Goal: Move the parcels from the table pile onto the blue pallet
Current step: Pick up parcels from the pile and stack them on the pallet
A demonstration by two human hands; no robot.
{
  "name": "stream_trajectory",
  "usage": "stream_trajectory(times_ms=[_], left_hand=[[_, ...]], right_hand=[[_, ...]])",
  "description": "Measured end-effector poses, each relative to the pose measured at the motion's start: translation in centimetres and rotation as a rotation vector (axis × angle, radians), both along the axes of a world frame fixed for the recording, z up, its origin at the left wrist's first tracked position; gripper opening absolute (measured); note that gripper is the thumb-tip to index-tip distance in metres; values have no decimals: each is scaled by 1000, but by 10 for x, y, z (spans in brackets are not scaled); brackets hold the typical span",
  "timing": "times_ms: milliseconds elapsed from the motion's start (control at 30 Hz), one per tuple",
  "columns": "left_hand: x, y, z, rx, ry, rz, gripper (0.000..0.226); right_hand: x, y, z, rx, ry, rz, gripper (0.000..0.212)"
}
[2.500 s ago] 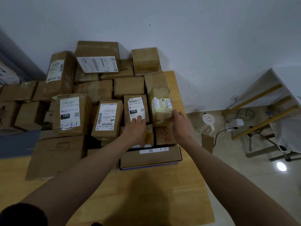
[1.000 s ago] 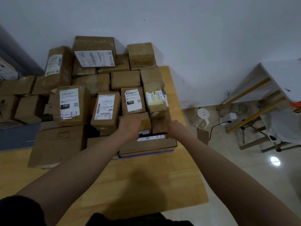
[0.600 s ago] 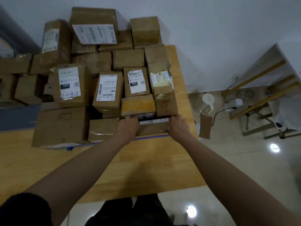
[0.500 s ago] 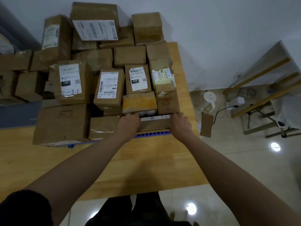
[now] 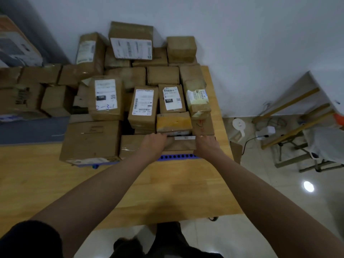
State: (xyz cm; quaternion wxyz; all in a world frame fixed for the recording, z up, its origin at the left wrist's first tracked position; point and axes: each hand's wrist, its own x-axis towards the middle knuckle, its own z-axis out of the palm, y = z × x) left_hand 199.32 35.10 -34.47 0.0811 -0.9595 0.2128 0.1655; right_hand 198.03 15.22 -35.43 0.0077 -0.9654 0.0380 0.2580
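Looked like a small parcel-sorting or storage room, not a home. Dozens of taped cardboard parcels (image 5: 143, 107) with printed shipping labels (image 5: 131, 48) and barcodes were stacked on a plain wooden worktop (image 5: 176, 183) against a bare white wall (image 5: 242, 34). More cartons (image 5: 28, 94) were piled at left. Glossy tiled floor (image 5: 279, 192), a power adapter with cable (image 5: 264, 131), and a second white table (image 5: 327, 90) at right.

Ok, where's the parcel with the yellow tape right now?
In the head view, the yellow-taped parcel sits right of centre at the pile's near edge, just beyond the left hand, below the "032" parcel.
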Motion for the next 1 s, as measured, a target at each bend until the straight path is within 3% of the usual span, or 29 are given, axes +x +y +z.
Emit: stream_trajectory(times_ms=[133, 300, 567, 733, 1000], left_hand=[[-11, 57, 26, 8, 2, 48, 30], [-38, 165, 49, -10, 22, 160, 28], [-100, 329, 67, 107, 75, 379, 46], [-114, 386, 66, 103, 100, 476, 45], [-91, 446, 70, 96, 119, 562, 44]], right_hand=[[-5, 60, 25, 109, 82, 130, 35], [-20, 162, 50, 89, 62, 292, 38], [-56, 303, 69, 42, -2, 520, 32], [-55, 362, 75, 112, 35, 568, 42], [-9, 438, 77, 222, 34, 621, 30]])
